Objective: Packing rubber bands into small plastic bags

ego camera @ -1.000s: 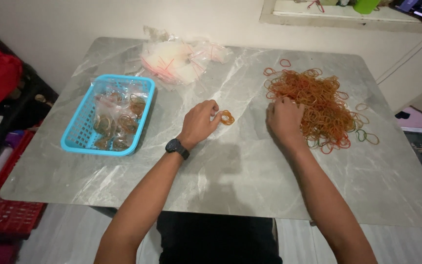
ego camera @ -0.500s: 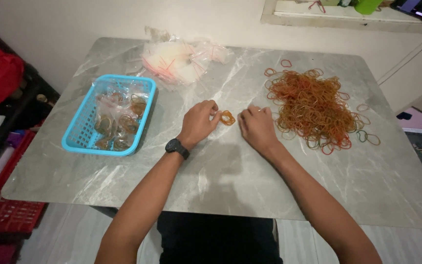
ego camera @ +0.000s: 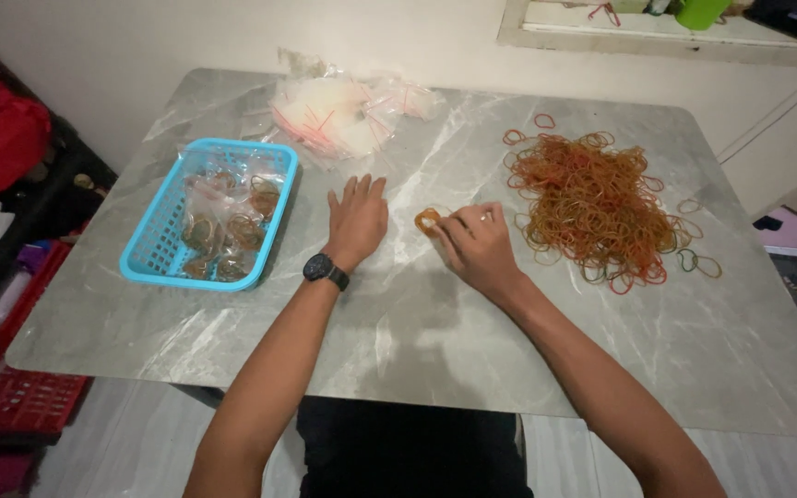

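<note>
My right hand (ego camera: 474, 243) pinches a small bundle of orange rubber bands (ego camera: 427, 220) on the grey marble table (ego camera: 417, 341). My left hand (ego camera: 356, 219), with a black watch on its wrist, lies flat on the table with its fingers spread, just left of the bundle and holding nothing. A big loose heap of orange and red rubber bands (ego camera: 592, 203) lies to the right of my right hand.
A blue plastic basket (ego camera: 154, 254) holding small clear bags of rubber bands stands at the left. A pile of empty clear bags with red strips (ego camera: 339, 115) lies at the back. A few stray bands (ego camera: 698, 263) lie at the right. Red items sit on the floor at the left.
My right hand moved left from the heap to the small bundle and took hold of it. My left hand let go of the bundle and flattened on the table further left.
</note>
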